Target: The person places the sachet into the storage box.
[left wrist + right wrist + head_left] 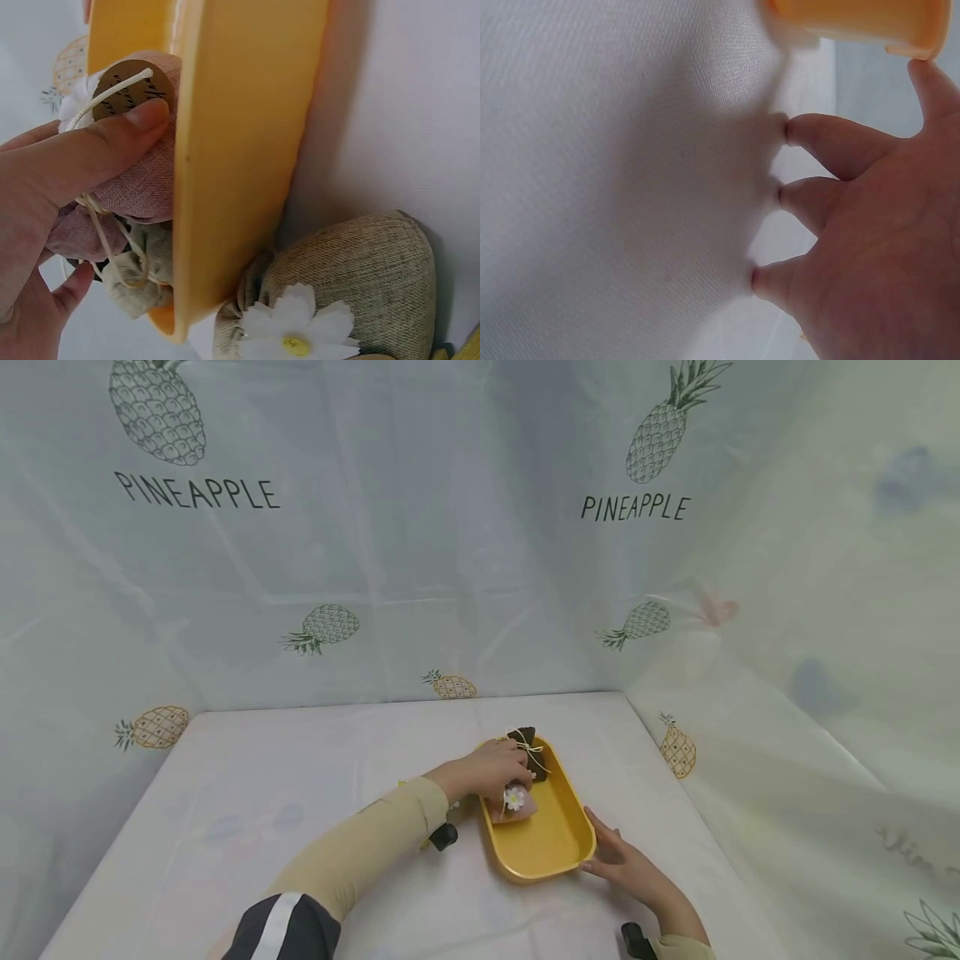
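Observation:
My left hand point(501, 770) reaches over the left side of a yellow tray point(553, 835) and grips a pink cloth sachet point(142, 184) tied with cream cord. A round paper tag point(127, 90) lies under the thumb. The sachet's lower end, with a white flower point(514, 797), shows inside the tray. At the tray's far end lies a dark sachet point(537, 766) with a cord bow. A greyish-green sachet point(154, 255) is partly hidden behind the pink one. My right hand point(630, 870) is spread at the tray's right side, fingertips on the tablecloth, one digit touching the rim.
Outside the tray on its left, a brown-grey sachet point(367, 274) with a white flower lies on the white tablecloth point(300, 810). A bit of yellow cloth point(469, 349) shows beside it. Pineapple-print curtains point(450, 543) hang behind the table and at its sides.

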`<action>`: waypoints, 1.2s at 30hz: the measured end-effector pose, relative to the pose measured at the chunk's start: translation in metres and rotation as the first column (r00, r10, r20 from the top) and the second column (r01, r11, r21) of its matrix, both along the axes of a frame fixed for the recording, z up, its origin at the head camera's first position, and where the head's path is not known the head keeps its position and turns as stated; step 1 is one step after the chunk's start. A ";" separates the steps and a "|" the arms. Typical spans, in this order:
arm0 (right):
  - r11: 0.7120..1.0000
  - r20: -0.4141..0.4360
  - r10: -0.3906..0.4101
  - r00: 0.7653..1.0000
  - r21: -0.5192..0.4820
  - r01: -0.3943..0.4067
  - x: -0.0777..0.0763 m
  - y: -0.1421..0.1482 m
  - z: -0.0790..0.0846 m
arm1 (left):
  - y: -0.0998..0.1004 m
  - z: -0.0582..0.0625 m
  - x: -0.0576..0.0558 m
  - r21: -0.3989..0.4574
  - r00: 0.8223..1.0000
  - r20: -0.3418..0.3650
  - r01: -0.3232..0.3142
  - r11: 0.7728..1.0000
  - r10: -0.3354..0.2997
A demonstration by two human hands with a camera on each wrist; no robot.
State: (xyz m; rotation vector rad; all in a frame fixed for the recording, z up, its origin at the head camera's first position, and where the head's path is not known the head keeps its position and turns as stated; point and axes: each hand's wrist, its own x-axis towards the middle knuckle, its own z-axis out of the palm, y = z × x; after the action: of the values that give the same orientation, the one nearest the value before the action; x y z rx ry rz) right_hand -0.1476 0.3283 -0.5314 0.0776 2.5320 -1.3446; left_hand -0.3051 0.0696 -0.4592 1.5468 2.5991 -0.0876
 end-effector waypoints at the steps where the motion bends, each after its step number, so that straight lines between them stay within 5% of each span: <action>1: 1.000 -0.005 0.003 1.000 0.000 -0.003 0.000 0.000 0.000 | 0.000 -0.001 -0.001 0.001 1.000 0.005 -0.004 1.000 0.004; 17: 1.000 0.002 -0.002 1.000 0.015 0.002 0.001 0.000 0.000 | -0.003 -0.011 0.003 0.004 0.998 -0.021 0.052 0.999 -0.051; 26: 1.000 0.018 0.009 1.000 0.004 -0.009 0.002 0.001 0.003 | -0.009 -0.015 -0.010 -0.008 0.999 -0.050 -0.021 1.000 0.020; 36: 1.000 -0.017 0.032 0.999 -0.001 -0.032 0.000 0.003 0.001 | -0.008 -0.022 -0.015 -0.015 0.997 -0.070 -0.016 1.000 0.015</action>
State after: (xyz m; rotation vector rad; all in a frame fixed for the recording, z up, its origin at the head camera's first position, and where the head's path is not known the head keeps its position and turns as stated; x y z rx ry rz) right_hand -0.1476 0.3309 -0.5304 0.0260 2.5358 -1.3401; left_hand -0.3204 0.0613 -0.4814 1.5456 2.6563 -0.1624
